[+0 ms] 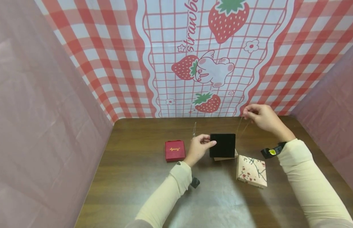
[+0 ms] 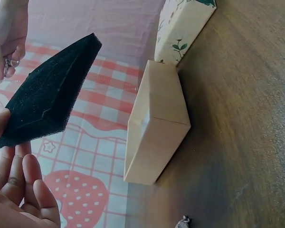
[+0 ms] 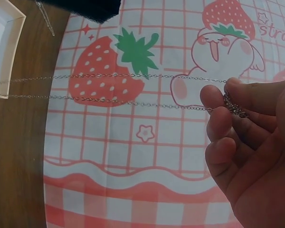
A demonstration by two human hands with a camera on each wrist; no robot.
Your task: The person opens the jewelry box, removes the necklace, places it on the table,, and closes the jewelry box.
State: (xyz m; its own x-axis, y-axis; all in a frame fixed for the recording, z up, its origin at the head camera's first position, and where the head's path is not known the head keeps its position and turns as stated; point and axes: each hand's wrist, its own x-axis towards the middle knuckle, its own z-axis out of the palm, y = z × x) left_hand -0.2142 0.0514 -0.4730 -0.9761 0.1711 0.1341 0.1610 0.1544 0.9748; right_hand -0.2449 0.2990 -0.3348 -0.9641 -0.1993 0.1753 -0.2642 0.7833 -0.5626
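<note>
My left hand [image 1: 197, 148] pinches a square black foam pad [image 1: 222, 145] by its edge, thumb on its face. The pad is held above an open cream box base [image 2: 167, 102] on the table. My right hand [image 1: 263, 117], raised behind and to the right, pinches a thin silver chain necklace [image 3: 133, 103] between thumb and fingers. Two strands hang from those fingers toward the box, and a small bunch of chain lies gathered at the fingertips. The strands' lower end is hidden in the head view.
A floral box lid [image 1: 252, 171] lies right of the box base. To the left sits a red jewelry box [image 1: 175, 150] with gold lettering. Another chain [image 1: 194, 129] lies on the table [image 1: 131, 190] behind my left hand. A strawberry-print cloth [image 1: 165, 63] hangs at the back.
</note>
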